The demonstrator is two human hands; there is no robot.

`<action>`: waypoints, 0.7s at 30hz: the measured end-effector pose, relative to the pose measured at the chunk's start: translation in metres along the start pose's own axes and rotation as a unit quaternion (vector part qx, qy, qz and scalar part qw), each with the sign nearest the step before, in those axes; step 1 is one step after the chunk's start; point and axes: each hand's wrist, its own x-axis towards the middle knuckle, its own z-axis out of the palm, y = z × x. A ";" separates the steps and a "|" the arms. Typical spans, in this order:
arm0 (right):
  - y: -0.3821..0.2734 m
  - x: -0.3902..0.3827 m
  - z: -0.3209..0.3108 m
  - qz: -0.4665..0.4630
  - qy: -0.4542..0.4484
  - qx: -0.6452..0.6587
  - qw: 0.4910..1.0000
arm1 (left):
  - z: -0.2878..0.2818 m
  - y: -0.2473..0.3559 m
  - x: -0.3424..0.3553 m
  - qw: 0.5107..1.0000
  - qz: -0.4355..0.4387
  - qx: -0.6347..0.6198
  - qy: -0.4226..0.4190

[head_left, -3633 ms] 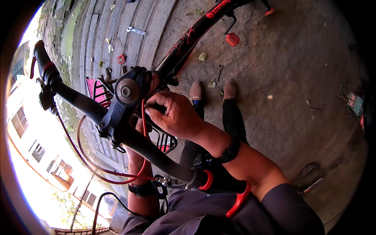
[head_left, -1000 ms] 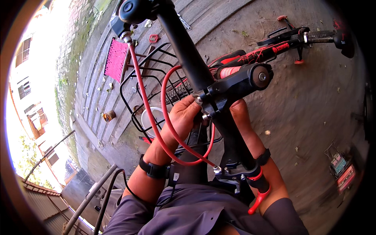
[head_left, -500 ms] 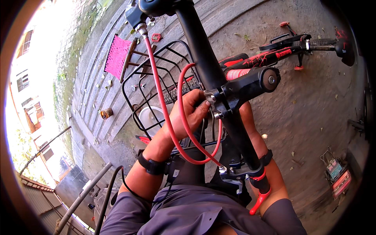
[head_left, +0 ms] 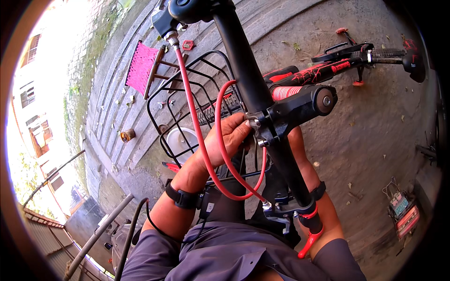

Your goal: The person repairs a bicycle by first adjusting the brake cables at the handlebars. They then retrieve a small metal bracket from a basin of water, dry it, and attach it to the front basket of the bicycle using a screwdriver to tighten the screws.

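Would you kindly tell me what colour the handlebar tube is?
The handlebar tube is black, clearest in the head view.

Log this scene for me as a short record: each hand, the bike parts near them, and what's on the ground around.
Left hand: fingertips at a silver bolt on the stem clamp
Right hand: mostly hidden behind the handlebar and stem; its grip cannot be told
Bicycle: black and red, saddle toward the picture's right
Cables: red, looping across the left forearm
Basket: black wire, beyond the left hand
Ground, left: pink woven seat, rusty can
Ground, right: red box
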 end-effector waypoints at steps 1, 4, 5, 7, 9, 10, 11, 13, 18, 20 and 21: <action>0.001 0.000 -0.002 0.005 0.003 -0.021 1.000 | 0.001 -0.006 0.003 0.999 0.028 0.017 0.005; 0.003 0.001 -0.004 0.009 0.013 -0.056 0.998 | 0.002 -0.004 0.003 0.982 0.121 0.137 0.036; 0.001 0.002 0.000 0.001 0.019 -0.048 0.999 | 0.001 -0.004 0.003 0.963 0.166 0.207 0.049; 0.001 0.002 0.003 -0.006 0.027 -0.043 0.999 | -0.005 -0.006 0.006 0.893 0.262 0.357 0.087; 0.003 0.002 0.002 -0.007 0.028 -0.050 0.998 | -0.008 -0.006 0.006 0.833 0.306 0.449 0.106; 0.004 0.002 0.002 -0.016 0.037 -0.064 0.997 | -0.007 -0.004 0.005 0.827 0.299 0.464 0.107; 0.005 0.002 0.002 -0.025 0.044 -0.079 0.996 | -0.006 -0.004 0.004 0.867 0.260 0.414 0.098; 0.006 0.001 0.000 -0.023 0.046 -0.105 0.993 | -0.002 -0.006 0.003 0.959 0.142 0.234 0.075; 0.006 0.001 -0.008 0.004 0.043 -0.108 0.993 | 0.006 0.009 -0.001 0.984 -0.093 -0.150 0.013; -0.001 0.001 0.000 0.010 0.044 -0.071 0.996 | 0.005 0.008 0.000 0.989 -0.073 -0.129 0.012; -0.007 0.001 0.005 0.010 0.045 -0.068 0.997 | 0.002 -0.001 0.002 0.993 -0.057 -0.106 0.007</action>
